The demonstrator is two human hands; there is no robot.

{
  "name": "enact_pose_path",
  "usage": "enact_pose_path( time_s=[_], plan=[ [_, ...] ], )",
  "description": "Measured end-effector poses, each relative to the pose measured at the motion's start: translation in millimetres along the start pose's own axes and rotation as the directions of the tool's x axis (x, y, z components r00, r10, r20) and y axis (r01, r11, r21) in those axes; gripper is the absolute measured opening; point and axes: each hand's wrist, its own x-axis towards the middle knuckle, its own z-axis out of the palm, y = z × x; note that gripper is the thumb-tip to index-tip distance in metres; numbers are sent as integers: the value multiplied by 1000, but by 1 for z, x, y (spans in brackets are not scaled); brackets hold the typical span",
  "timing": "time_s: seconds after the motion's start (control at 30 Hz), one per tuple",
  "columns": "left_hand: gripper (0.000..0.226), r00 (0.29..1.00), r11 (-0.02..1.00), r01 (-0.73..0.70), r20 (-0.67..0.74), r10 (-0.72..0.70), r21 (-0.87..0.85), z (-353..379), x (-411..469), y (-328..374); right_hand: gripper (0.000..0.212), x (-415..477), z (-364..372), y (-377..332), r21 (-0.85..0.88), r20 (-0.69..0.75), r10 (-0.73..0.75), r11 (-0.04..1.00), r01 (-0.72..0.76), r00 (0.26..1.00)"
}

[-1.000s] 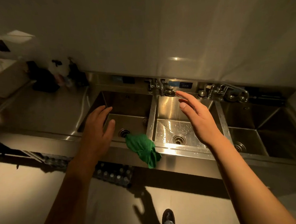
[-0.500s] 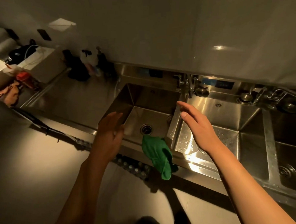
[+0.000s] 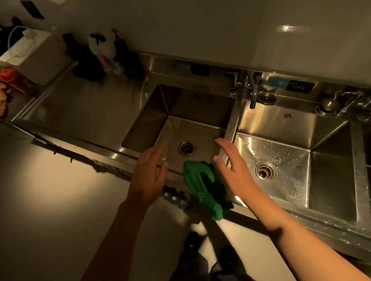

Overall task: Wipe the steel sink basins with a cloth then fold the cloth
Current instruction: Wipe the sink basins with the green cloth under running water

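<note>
My left hand (image 3: pixel 148 175) and right hand (image 3: pixel 232 170) are spread and empty, the green cloth (image 3: pixel 204 187) between them.
The cloth drapes over the near rim of the left basin (image 3: pixel 179 123), its tail hanging down the front; the left hand hovers over that rim; the right hand hangs over the divider beside the wet middle basin (image 3: pixel 285 153); I cannot tell whether either touches the cloth.

Both bare forearms are stretched forward. The left hand (image 3: pixel 148 175) and the right hand (image 3: pixel 234 167) are held apart, palms facing inward, fingers extended and relaxed.
</note>
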Motion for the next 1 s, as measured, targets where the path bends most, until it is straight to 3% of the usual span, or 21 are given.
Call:
enact_pose_path(
  time_s=[0.07, 0.17, 0.33, 0.53, 0.7, 1.0],
  plan=[
    [57, 998, 999, 21, 61, -24, 45, 13, 3, -14, 56, -6, 26, 17, -169, 27, -1, 986, 6, 1000],
    [60, 990, 989, -37, 142, 16, 146, 32, 7, -32, 66, -12, 61, 45, -431, 177, -10, 898, 86, 984],
    [72, 972, 982, -51, 236, 7, 181, 57, 13, -59, 74, -1, 97, 76, -633, 340, 130, 765, 124, 931],
    [62, 927, 970, -133, 373, 48, 205, 85, 33, -85, 84, -5, 122, 93, -727, 368, 202, 671, 145, 908],
    [75, 912, 981, -139, 404, 72, 139, 102, 35, -103, 78, -4, 127, 93, -769, 340, 253, 629, 113, 906],
    [70, 883, 906, -256, 463, 77, 337, 132, 45, -109, 75, -8, 125, 104, -777, 349, 243, 615, 134, 905]
  ],
)
